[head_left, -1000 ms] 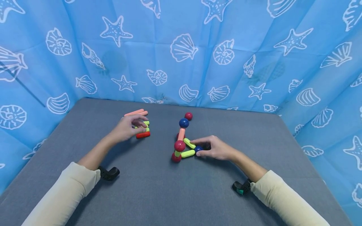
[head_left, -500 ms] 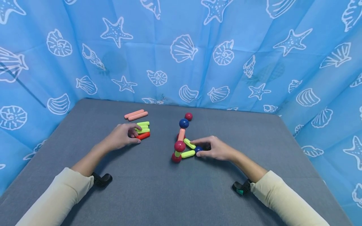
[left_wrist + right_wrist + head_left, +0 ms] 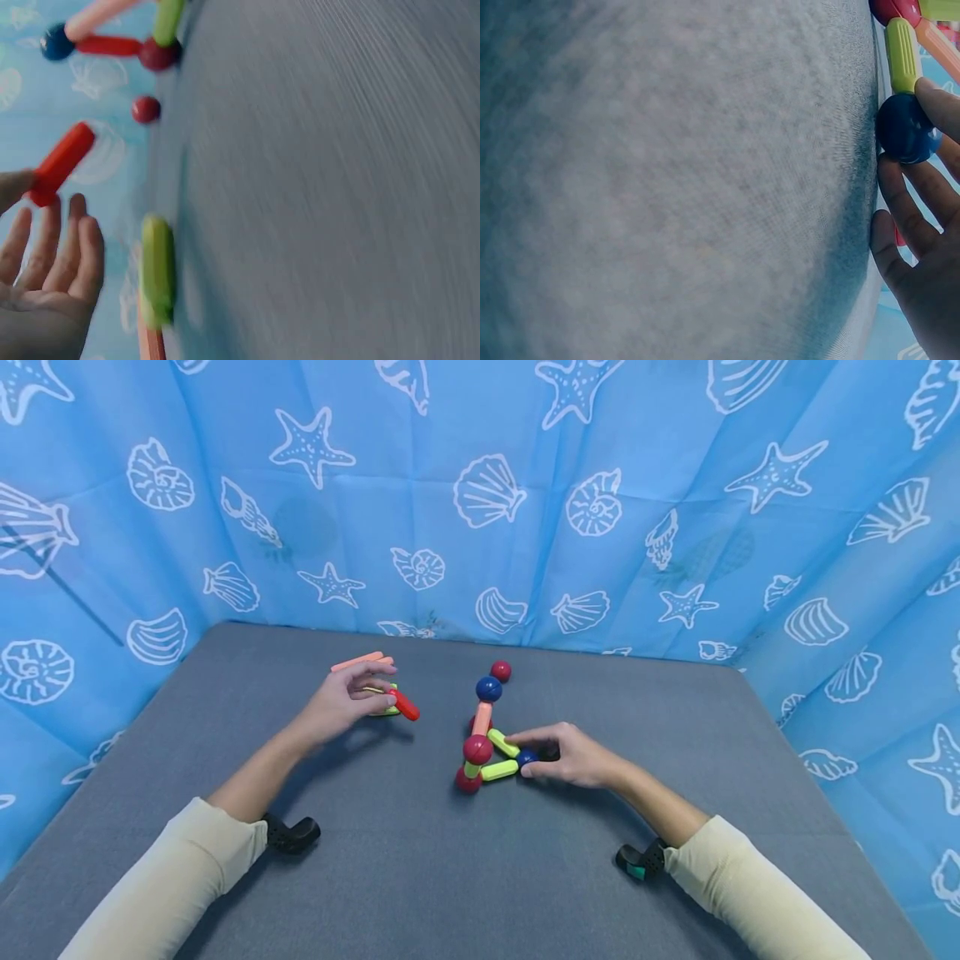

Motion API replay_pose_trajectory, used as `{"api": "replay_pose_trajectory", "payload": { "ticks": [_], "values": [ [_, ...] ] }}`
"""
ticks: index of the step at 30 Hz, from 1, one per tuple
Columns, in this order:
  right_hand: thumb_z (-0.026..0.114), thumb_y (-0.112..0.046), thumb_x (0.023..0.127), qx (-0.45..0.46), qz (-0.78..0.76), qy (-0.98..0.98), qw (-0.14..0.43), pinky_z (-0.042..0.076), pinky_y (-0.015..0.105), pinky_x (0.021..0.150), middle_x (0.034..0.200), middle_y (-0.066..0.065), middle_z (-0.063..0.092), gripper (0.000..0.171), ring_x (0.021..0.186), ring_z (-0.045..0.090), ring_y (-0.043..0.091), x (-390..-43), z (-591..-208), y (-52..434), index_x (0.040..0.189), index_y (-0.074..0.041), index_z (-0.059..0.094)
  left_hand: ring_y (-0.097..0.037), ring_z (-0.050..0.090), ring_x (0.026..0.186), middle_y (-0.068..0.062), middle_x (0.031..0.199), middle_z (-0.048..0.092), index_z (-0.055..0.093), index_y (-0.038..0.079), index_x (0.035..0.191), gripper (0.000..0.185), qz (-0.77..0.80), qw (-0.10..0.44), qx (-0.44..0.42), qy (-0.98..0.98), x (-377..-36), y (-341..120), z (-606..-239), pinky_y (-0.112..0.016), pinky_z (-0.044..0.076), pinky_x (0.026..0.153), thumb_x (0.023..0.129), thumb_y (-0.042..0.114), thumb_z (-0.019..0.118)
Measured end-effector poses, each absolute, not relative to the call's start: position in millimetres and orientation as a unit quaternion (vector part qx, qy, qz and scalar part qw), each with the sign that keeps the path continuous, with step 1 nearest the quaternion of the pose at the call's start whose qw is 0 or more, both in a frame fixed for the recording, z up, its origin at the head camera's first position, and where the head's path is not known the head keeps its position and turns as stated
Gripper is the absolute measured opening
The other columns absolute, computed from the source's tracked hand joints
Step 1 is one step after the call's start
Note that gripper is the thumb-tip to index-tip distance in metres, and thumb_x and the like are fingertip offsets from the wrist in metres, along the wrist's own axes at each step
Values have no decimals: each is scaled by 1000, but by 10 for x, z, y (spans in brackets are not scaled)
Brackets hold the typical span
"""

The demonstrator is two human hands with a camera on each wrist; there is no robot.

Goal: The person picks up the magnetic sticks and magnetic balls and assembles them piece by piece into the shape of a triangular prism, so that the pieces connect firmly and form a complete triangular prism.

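- Left hand [image 3: 337,702]: thumb and fingertips close together, pinching one end of a red rod [image 3: 405,704]; the rod's free end projects beyond the fingertips, raised off the grey table [image 3: 420,860]. The other fingers extend side by side, shown in the left wrist view.
- Lime rods [image 3: 390,708]: lying on the table beneath and behind the left fingers, partly hidden by them.
- Salmon rods [image 3: 358,661]: a pair, on the far side of the left fingers, also partly covered.
- Right hand [image 3: 576,758]: thumb and fingers narrowed about the lower blue ball [image 3: 528,760], which sits between their tips; the forefinger reaches over a lime bar [image 3: 501,742].
- Near bar [image 3: 498,769]: also lime, running from the held ball, left of the right thumb, to a dark red ball [image 3: 468,779].
- Upper red ball [image 3: 477,749]: left of the right fingertips, above the dark red ball.
- Salmon bar [image 3: 482,718]: beyond the right fingertips, joining the upper red ball to the upper blue ball [image 3: 488,688].
- Loose red ball [image 3: 501,671]: farther from the right fingers than the upper blue ball; the left wrist view shows it apart from the joined pieces.
- Blue curtain [image 3: 420,510]: shell-patterned, beyond both hands' fingers.
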State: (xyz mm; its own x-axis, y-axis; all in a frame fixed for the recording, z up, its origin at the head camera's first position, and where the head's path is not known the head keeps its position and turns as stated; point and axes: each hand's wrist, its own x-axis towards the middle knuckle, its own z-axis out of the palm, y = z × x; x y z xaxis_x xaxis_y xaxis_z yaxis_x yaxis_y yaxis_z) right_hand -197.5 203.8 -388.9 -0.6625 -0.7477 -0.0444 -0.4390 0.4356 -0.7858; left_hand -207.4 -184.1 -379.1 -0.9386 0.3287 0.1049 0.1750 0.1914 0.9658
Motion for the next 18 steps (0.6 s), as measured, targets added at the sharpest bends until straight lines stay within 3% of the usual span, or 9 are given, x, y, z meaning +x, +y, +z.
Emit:
{"api": "replay_pose_trajectory", "payload": {
  "ticks": [5,11,18],
  "values": [
    [71,-18,93,-357,-389,825,199,50,40,95,136,8,61,51,109,60,19,-1973,-3888,2040,140,-6,57,-21,64,108,-19,130,55,45,7,142,48,715,119,127,677,-2011,-1570,-3656,-43,51,97,98,10,63],
    [71,-18,93,-356,-392,825,200,51,38,93,135,8,61,51,108,60,20,-1969,-3881,2038,140,-6,56,-24,62,109,-14,123,61,45,10,143,49,734,150,97,655,-1951,-1250,-3583,-37,52,96,99,17,63],
    [70,-17,94,-360,-394,822,200,52,34,87,132,9,63,49,100,60,21,-1972,-3880,2030,139,-4,57,-26,65,109,-13,120,67,51,14,138,45,714,190,90,667,-1898,-992,-3549,-41,50,99,96,18,66]
  ]
}}
